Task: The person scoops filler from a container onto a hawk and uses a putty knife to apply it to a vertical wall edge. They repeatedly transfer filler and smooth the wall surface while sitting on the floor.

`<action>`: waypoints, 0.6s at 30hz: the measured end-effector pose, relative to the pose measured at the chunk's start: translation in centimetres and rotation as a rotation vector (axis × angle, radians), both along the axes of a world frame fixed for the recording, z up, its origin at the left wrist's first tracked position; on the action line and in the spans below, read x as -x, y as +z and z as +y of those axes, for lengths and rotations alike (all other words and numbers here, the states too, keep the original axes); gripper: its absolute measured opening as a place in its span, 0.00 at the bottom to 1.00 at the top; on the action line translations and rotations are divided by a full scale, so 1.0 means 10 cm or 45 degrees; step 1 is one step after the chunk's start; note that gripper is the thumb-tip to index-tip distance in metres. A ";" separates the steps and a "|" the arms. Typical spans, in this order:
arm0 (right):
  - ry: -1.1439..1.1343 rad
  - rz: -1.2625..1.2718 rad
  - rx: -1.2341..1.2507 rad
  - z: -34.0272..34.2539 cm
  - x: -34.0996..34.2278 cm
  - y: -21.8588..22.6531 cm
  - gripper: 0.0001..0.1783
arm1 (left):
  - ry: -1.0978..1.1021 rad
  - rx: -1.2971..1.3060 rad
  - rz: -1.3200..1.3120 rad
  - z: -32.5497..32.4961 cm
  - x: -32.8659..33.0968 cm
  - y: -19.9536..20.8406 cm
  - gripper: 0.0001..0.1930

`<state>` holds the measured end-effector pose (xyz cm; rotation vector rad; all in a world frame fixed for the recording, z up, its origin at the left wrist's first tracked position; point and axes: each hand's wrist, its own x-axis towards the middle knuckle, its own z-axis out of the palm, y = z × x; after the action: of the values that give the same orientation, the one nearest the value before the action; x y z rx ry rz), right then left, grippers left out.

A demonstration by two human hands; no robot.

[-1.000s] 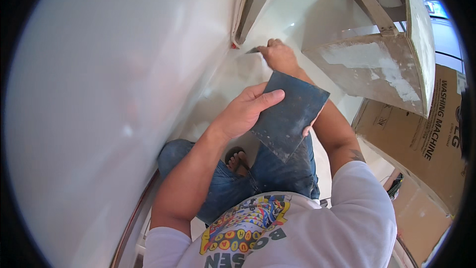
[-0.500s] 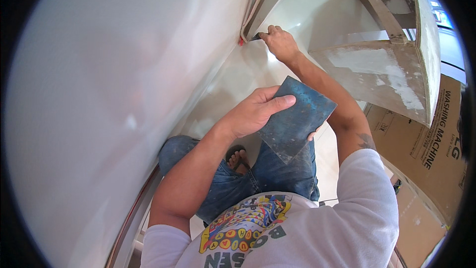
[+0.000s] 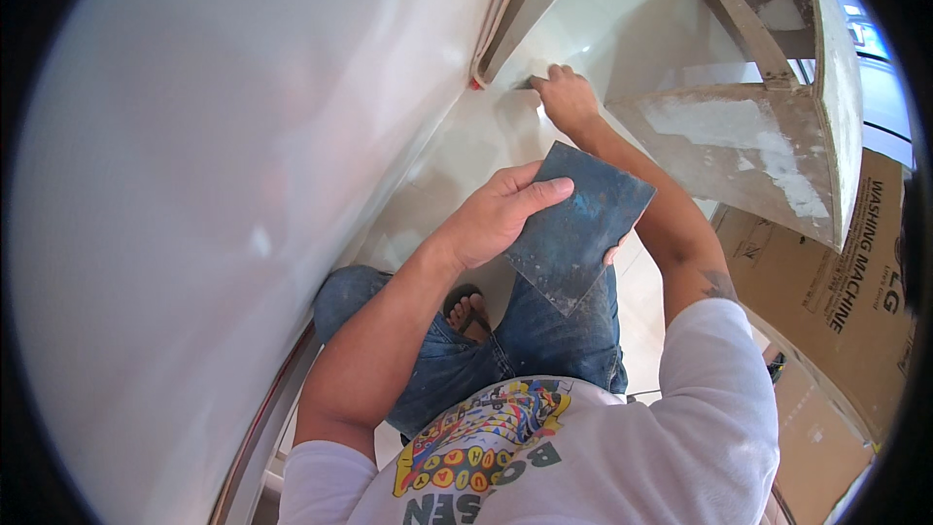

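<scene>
My left hand (image 3: 501, 214) grips a square, flat dark-blue plate (image 3: 588, 233) with worn, speckled patches. The thumb lies on its upper face, and fingertips show at its far right edge. Beyond it, my right hand (image 3: 567, 102) reaches forward with closed fingers around a small dark scraper (image 3: 526, 85), mostly hidden by the hand. The scraper's tip is near the pale glossy surface, a little right of the foot of a brown-edged frame (image 3: 501, 44). Whether it touches the surface I cannot tell.
A large white wall (image 3: 214, 185) fills the left side. A plywood box (image 3: 729, 136) with white smears stands at the right, above a cardboard carton (image 3: 826, 272). My bent knee in jeans (image 3: 350, 301) and sandalled foot (image 3: 468, 311) are below.
My right hand has drawn back from the frame's foot, toward me and slightly right, with the scraper. My left hand and the plate have shifted only slightly.
</scene>
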<state>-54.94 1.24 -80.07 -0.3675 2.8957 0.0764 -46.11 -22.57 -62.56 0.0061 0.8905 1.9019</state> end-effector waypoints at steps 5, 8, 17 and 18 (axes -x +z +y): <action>-0.344 0.212 0.628 0.31 -0.73 0.76 0.19 | 0.122 -0.227 -0.316 0.06 0.01 -0.11 0.20; -0.525 0.418 0.796 0.29 -1.12 1.33 0.22 | 0.252 -0.222 -0.509 0.11 -0.04 -0.16 0.25; -0.263 0.674 0.732 -0.11 -1.81 1.83 0.25 | 0.435 -0.111 -0.496 0.20 -0.30 -0.10 0.24; -0.279 0.651 0.656 -0.01 -1.86 1.80 0.24 | 0.395 -0.236 -0.411 0.20 -0.33 -0.07 0.25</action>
<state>-36.33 1.10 -62.07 -0.1140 3.4091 -0.7235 -42.80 -20.60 -63.30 -0.3359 0.5156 2.1874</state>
